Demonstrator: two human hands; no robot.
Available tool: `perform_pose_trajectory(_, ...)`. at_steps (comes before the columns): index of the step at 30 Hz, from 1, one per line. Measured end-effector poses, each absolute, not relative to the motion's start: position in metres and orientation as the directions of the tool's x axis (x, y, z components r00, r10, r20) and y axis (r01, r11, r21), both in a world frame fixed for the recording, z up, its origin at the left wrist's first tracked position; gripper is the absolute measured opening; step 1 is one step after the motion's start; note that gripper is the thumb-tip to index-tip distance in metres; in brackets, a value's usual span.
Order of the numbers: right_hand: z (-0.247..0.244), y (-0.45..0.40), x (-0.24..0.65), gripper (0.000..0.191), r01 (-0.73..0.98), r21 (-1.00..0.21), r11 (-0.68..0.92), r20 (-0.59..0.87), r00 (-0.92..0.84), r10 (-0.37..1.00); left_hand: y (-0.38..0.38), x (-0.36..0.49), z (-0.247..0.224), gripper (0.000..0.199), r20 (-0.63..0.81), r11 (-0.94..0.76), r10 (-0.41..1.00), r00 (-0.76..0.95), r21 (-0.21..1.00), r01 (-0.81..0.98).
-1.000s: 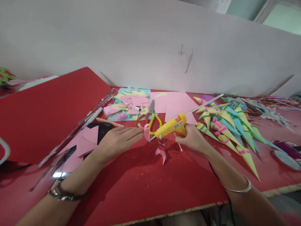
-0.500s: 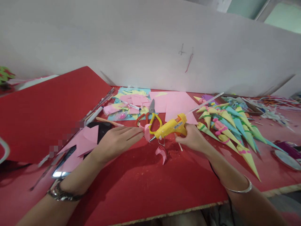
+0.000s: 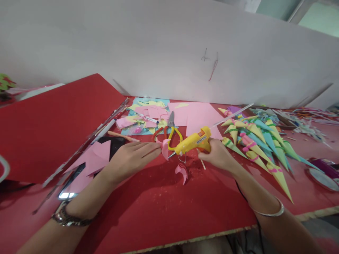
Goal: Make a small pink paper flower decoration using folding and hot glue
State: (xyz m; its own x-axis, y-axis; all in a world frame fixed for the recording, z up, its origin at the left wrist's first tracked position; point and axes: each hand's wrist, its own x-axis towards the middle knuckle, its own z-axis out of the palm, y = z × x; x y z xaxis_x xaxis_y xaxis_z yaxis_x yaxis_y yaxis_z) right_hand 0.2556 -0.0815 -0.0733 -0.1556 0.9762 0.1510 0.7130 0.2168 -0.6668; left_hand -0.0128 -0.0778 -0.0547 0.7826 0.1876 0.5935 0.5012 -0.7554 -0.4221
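Yellow glue gun (image 3: 192,141), curled paper (image 3: 165,149)

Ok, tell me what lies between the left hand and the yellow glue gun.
The head view shows a curved pink paper piece between the left hand and the yellow glue gun, the scissors just beyond.

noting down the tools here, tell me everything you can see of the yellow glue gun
The yellow glue gun has a plastic-looking body with orange parts, a printed side label and a metallic nozzle. A wire loop shows under its front; a long translucent stick juts from its back. The right hand grips its handle, nozzle angled down toward the left hand. Its tip sits close to a curled pink paper piece; whether they touch is unclear.
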Motion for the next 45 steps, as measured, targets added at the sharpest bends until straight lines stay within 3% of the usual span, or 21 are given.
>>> perform_pose_trajectory(14, -0.0731, -0.0819, 0.2554, 0.010, 0.710, -0.670, 0.217, 0.147, -0.160, 0.976, -0.0769, -0.0138, -0.0567, 0.034, 0.555, -0.732, 0.232, 0.799, -0.441, 0.519)
perform_pose_trajectory(29, -0.0741, -0.0804, 0.2558, 0.010, 0.712, -0.662, 0.233, 0.166, -0.164, 0.972, -0.0788, -0.0108, -0.0528, 0.029, 0.619, -0.761, 0.134, 0.774, -0.436, 0.480)
perform_pose_trajectory(45, -0.0740, -0.0797, 0.2552, 0.009, 0.714, -0.663, 0.227, 0.167, -0.155, 0.974, -0.0781, -0.0091, -0.0522, 0.030, 0.637, -0.753, 0.136, 0.759, -0.431, 0.497)
